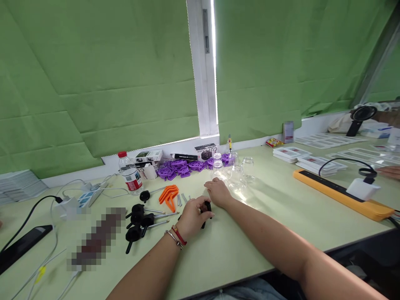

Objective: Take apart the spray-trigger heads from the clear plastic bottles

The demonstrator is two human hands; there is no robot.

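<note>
My left hand [194, 217] is closed around a small black plastic part [207, 205], whose shape is mostly covered by the fingers. Just ahead and to the right, my right hand [218, 192] lies low over the table, fingers stretched forward, at the near side of several clear glass jars [237, 177]; whether it touches one I cannot tell. Left of my hands lie black handled parts, like small scoops [133, 233], and long metal rods with brass-coloured tips [158, 224]. Orange hooked plastic pieces [169, 196] and several screws [179, 200] lie just beyond my left hand.
Purple plastic pieces [179, 167] are heaped by small boxes [148, 156]. A red-capped bottle [130, 175] stands left. Cables and a power strip [89, 198] lie farther left. On the right are an orange power strip [331, 191], stacked cards [289, 153] and another person's hand [390, 171].
</note>
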